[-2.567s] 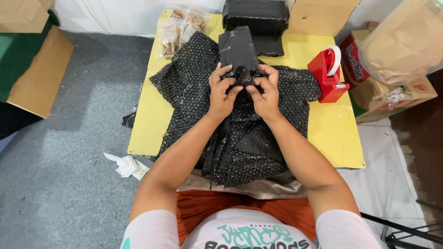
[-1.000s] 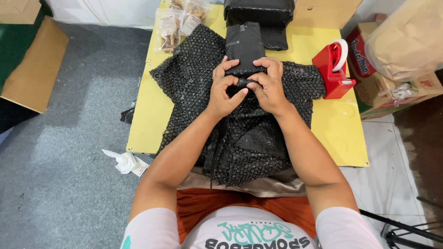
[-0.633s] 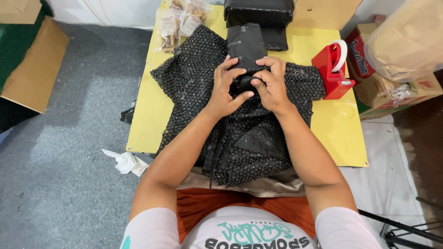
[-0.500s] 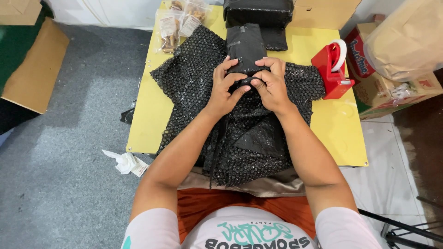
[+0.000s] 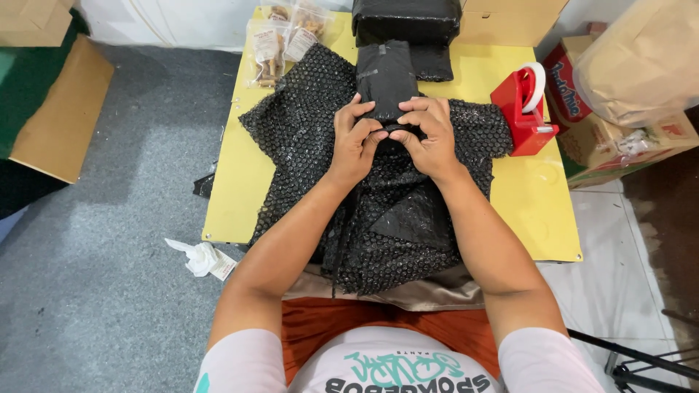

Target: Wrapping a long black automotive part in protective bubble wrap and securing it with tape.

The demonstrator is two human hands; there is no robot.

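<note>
Both hands meet at the near end of a black wrapped parcel (image 5: 386, 78) lying on black bubble wrap (image 5: 378, 196) spread over the yellow table (image 5: 539, 211). The left hand (image 5: 357, 142) and right hand (image 5: 429, 135) pinch the parcel's end flap closed between curled fingers. The step looks like folding the end shut; sealing it would likely call for the red tape dispenser (image 5: 523, 105) just to the right

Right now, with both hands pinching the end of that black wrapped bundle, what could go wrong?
The left hand and right hand grip only the near end of the black bundle, so the fold might spring open if either lets go. The tape dispenser stands off to the right, so reaching it likely frees a hand. The loose bubble wrap hangs off the table and could slide.
</note>
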